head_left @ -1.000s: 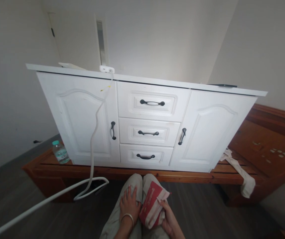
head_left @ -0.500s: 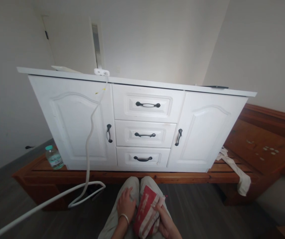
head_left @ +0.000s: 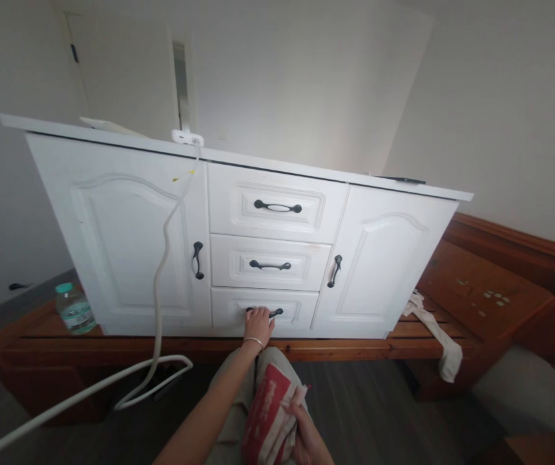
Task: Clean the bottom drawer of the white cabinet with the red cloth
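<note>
A white cabinet (head_left: 146,245) stands before me, with three shut drawers in its middle. My left hand (head_left: 258,325) reaches forward to the bottom drawer (head_left: 299,309), its fingers curled over the left part of the black drawer handle (head_left: 275,313). Low in the view, my right hand (head_left: 301,423) grips a red and beige cloth pouch (head_left: 268,413) by its right edge. The pouch rests on my lap, and some of my right fingers are hidden behind it. Above are the middle drawer handle (head_left: 270,265) and the top drawer handle (head_left: 278,206).
The cabinet sits on a slatted wooden bench (head_left: 335,349). A bottle with a teal cap (head_left: 74,312) stands at the left; a pale cloth (head_left: 439,332) hangs off the bench at right. A white cable (head_left: 158,278) runs down the left door from a white device (head_left: 187,137).
My left hand has moved from my knee forward to the bottom drawer handle and taken hold of it. My right hand keeps the pouch on my lap. The view has shifted slightly.
</note>
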`<state>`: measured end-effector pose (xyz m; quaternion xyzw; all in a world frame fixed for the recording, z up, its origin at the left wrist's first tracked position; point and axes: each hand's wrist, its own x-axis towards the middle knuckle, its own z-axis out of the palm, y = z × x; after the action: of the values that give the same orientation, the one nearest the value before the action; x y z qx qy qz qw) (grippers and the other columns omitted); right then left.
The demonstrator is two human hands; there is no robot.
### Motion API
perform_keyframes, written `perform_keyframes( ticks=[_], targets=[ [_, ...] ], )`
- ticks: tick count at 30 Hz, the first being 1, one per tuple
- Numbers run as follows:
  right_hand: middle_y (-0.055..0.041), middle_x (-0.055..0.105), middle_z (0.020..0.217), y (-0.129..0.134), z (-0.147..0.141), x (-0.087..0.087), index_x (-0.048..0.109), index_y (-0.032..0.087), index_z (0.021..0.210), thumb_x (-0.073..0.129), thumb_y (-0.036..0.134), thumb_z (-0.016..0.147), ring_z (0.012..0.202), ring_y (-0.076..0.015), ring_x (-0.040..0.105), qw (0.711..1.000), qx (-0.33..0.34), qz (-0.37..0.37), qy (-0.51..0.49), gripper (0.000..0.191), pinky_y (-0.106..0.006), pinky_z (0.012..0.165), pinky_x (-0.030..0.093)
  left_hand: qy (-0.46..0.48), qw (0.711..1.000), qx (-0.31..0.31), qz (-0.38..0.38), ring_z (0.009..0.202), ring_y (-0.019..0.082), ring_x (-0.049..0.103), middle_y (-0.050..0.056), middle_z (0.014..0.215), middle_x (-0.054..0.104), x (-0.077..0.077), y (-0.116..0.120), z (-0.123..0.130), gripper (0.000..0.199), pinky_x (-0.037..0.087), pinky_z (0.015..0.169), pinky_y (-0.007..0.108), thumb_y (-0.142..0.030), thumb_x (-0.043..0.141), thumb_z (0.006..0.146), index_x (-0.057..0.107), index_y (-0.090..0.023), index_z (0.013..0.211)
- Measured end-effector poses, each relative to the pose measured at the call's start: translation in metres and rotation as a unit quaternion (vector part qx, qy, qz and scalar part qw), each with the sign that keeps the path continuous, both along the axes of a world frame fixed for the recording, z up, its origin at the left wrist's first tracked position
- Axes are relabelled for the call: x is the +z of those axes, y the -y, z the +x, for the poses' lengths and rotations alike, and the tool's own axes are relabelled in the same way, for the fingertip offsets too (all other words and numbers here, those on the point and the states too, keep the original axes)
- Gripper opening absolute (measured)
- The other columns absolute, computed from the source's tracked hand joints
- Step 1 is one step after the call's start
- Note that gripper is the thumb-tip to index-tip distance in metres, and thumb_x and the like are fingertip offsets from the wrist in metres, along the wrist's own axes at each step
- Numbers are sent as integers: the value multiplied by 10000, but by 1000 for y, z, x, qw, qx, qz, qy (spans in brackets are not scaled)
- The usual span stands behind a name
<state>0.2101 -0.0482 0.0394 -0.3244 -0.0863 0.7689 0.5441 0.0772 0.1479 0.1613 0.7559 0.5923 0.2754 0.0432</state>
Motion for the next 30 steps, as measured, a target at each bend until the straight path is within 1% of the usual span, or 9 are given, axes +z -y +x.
perform_keyframes(
  ticks=[2, 4, 8, 12, 17, 21, 26, 28, 30],
  targets=[
    [-111, 787, 895, 0, 0, 1, 711, 148, 1076, 917, 279, 596, 1024, -352, 723, 1000, -5, 9, 0, 538, -506, 895, 558, -7, 1000, 0, 4, 1108, 281, 602, 108, 1071, 719, -11, 1, -2, 236, 341, 1063, 466, -336, 508, 977, 679, -175, 995],
    [-116, 788, 911, 1, 0, 4, 708, 145, 1089, 915, 277, 595, 1021, -353, 723, 1000, -9, 16, -1, 551, -508, 904, 553, -7, 1000, 4, 4, 1099, 288, 604, 111, 1063, 720, -15, 1, -4, 297, 332, 1066, 485, -379, 461, 1002, 675, -173, 991],
    [-115, 788, 928, 2, 1, 11, 693, 148, 1131, 934, 291, 558, 1008, -358, 727, 1000, -8, 0, -9, 638, -510, 904, 550, -3, 1000, -12, 1, 1108, 274, 610, 85, 1096, 725, -13, 1, -7, 205, 333, 1068, 468, -310, 512, 974, 671, -189, 1021],
    [-120, 789, 901, 2, 3, 15, 706, 136, 1070, 933, 287, 558, 1014, -358, 726, 1000, -7, -6, -11, 580, -503, 903, 552, 2, 1000, -17, 2, 1101, 254, 615, 64, 1086, 731, -9, 17, -10, 172, 336, 1070, 447, -224, 533, 935, 672, -204, 1035],
    [-131, 790, 921, 2, 3, 15, 720, 136, 1050, 911, 303, 581, 1031, -356, 721, 1000, 17, 6, -24, 533, -511, 919, 541, 7, 1000, -8, 12, 1110, 252, 615, 65, 1106, 726, -18, 71, -12, 250, 336, 1079, 458, -149, 492, 910, 688, -207, 1053],
    [-130, 786, 931, 2, 3, 14, 717, 142, 1067, 891, 273, 583, 1064, -351, 710, 999, 22, 22, -32, 531, -508, 946, 522, 36, 999, -2, 28, 1137, 271, 611, 79, 1136, 736, -39, 125, -17, 314, 320, 1098, 485, -152, 455, 921, 717, -225, 1078],
    [-115, 775, 950, 10, -3, 17, 723, 176, 997, 873, 262, 570, 1058, -343, 710, 999, -5, 36, 21, 460, -487, 947, 532, 44, 999, -2, -12, 1174, 300, 612, 67, 1174, 753, -62, 181, -29, 336, 321, 1103, 516, -220, 466, 922, 736, -265, 1118],
    [-104, 767, 975, 18, -7, 19, 736, 214, 972, 877, 270, 532, 1094, -380, 691, 997, -25, 38, 61, 465, -524, 945, 539, 43, 998, -23, -38, 1214, 302, 602, 52, 1231, 743, -64, 195, -35, 358, 331, 1101, 521, -249, 464, 929, 727, -286, 1169],
    [-79, 753, 1006, 29, -11, 22, 743, 284, 994, 894, 279, 510, 1133, -417, 664, 994, -37, 38, 94, 507, -579, 922, 545, 43, 995, -57, -64, 1241, 295, 593, 41, 1285, 724, -60, 203, -41, 390, 338, 1107, 523, -259, 468, 927, 703, -304, 1235]
  ],
)
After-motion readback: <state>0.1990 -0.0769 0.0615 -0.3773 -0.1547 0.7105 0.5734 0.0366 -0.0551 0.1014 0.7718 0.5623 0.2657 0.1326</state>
